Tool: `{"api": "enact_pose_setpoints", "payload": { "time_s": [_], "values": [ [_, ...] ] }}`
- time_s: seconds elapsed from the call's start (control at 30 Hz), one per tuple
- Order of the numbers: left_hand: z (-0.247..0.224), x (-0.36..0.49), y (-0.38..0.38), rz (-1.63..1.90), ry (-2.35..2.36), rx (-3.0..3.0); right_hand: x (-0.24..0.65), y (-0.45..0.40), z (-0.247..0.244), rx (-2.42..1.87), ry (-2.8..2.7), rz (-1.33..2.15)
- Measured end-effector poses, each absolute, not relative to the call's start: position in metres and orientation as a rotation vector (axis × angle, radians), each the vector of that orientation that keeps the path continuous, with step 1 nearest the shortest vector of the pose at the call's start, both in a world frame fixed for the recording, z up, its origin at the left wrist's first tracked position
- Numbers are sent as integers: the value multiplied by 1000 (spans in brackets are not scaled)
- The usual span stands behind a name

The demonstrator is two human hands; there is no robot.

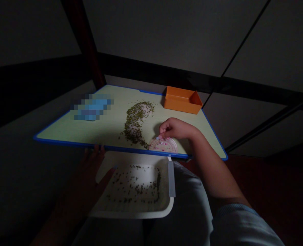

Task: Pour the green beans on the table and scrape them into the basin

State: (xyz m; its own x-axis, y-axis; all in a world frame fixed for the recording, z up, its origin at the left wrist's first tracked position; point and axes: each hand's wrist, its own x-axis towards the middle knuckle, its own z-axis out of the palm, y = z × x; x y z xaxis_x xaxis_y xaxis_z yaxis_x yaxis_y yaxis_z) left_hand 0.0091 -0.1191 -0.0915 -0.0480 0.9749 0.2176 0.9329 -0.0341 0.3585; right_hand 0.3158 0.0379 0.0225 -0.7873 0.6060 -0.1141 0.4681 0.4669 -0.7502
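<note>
A curved spread of small green beans [134,123] lies on the pale green tabletop. Beside its near end, at the table's front edge, is a clear protractor [164,146] with pink marks. My right hand [175,128] is over the protractor with its fingers pinched together; whatever is between the fingertips is too small to name. Below the table edge, a white tray [138,215] holds scattered dark green beans. My left hand [96,171] is in shadow at the tray's left side, thumb and fingers apart, the thumb over the tray's rim.
An orange open box [182,106] stands at the table's back right. A blurred-out blue item [92,109] lies at the back left. The table [71,130] has a raised blue edge. My legs are beneath the tray, and a pale wall stands behind the table.
</note>
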Motion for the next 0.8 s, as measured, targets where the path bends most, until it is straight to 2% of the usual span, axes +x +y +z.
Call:
{"api": "enact_pose_setpoints", "payload": {
  "time_s": [0.8],
  "values": [
    [-94,7,-118,672,2083,2115,313,37,21,-904,-2530,1252]
  ]
}}
